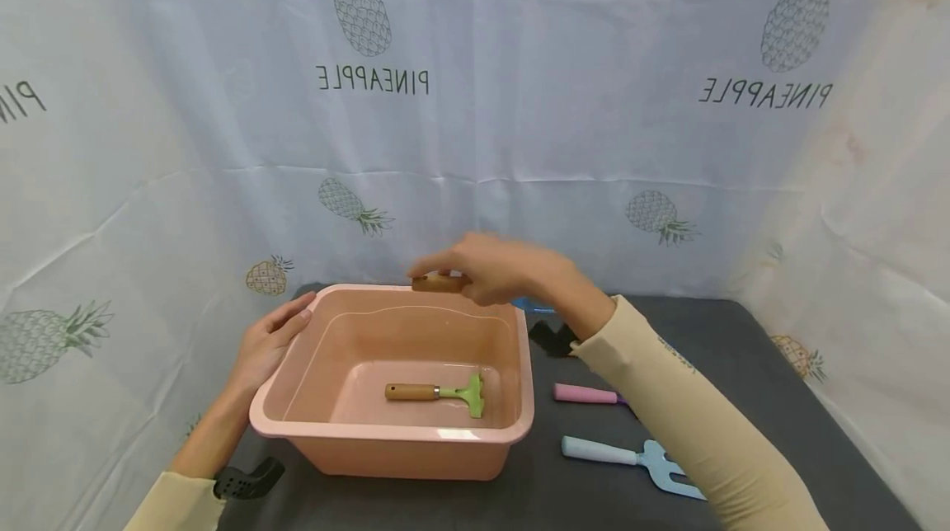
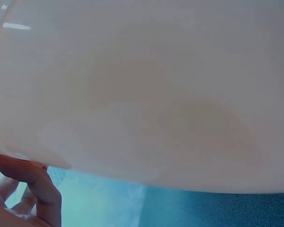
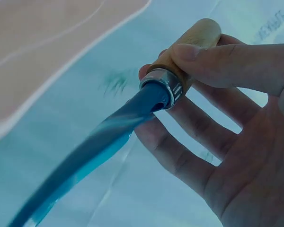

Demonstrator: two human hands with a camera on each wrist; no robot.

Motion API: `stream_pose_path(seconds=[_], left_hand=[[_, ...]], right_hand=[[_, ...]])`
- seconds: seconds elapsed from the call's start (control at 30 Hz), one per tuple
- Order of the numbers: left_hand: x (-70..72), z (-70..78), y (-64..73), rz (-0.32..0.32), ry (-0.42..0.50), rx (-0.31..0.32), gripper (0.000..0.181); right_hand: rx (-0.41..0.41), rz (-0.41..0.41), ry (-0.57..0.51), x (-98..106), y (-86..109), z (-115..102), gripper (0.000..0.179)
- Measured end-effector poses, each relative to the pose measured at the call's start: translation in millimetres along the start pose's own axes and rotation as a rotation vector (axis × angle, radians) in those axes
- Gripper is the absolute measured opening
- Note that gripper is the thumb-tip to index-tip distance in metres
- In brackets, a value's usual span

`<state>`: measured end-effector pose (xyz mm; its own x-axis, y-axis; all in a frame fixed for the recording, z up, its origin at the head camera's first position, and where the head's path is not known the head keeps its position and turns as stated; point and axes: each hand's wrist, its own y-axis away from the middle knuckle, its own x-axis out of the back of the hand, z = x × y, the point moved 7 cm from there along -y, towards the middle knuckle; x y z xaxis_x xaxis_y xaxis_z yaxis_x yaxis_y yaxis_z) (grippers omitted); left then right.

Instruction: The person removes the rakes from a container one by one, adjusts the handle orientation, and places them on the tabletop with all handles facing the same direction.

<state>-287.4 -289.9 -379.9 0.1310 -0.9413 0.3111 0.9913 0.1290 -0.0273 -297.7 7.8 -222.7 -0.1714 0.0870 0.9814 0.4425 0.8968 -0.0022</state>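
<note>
A pink plastic basin [image 1: 401, 433] stands on the dark table. My left hand [image 1: 270, 345] grips its left rim; in the left wrist view the bent fingers [image 2: 42, 191] are at the rim beside the basin's wall [image 2: 142, 94]. Over the far right rim, my right hand [image 1: 497, 267] pinches the wooden handle [image 1: 438, 283] of a blue garden trowel [image 3: 99, 135] between thumb and fingers. The right wrist view shows its metal collar and long blue blade, seen nearly edge-on. Inside the basin lies a small green hand rake [image 1: 467, 393] with a wooden handle.
Right of the basin lie a light blue garden fork [image 1: 601, 450] and a pink-handled tool [image 1: 586, 393], both partly under my right sleeve. A black object [image 1: 551, 339] sits behind them. Pineapple-print curtains [image 1: 505, 127] surround the table at the back and sides.
</note>
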Motion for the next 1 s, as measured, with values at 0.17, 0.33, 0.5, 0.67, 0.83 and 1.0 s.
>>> stream_pose_path(seconds=[0.17, 0.33, 0.5, 0.67, 0.83, 1.0], left_hand=[[-0.6, 2.9, 1.4, -0.003, -0.001, -0.021, 0.065], [-0.7, 4.6, 2.0, -0.002, 0.020, -0.034, 0.066], [-1.1, 6.4, 4.4, -0.003, 0.040, -0.031, 0.069], [-0.8, 4.1, 4.6, -0.004, 0.040, -0.028, 0.069], [-0.2, 3.0, 4.8, 0.001, 0.024, -0.030, 0.068], [0.3, 2.6, 2.8, -0.004, 0.002, -0.031, 0.068]], right_hand=[[-0.069, 0.019, -0.059, 5.1, 37.6, 30.0, 0.050], [-0.168, 0.016, -0.037, 1.0, 76.2, 59.1, 0.059], [-0.209, 0.016, -0.017, -8.0, 110.2, 82.7, 0.063], [-0.240, 0.013, -0.025, -21.2, 137.2, 104.6, 0.058], [-0.256, 0.010, -0.022, -37.8, 165.2, 123.8, 0.058], [-0.250, 0.007, -0.073, -59.1, 195.6, 144.8, 0.057]])
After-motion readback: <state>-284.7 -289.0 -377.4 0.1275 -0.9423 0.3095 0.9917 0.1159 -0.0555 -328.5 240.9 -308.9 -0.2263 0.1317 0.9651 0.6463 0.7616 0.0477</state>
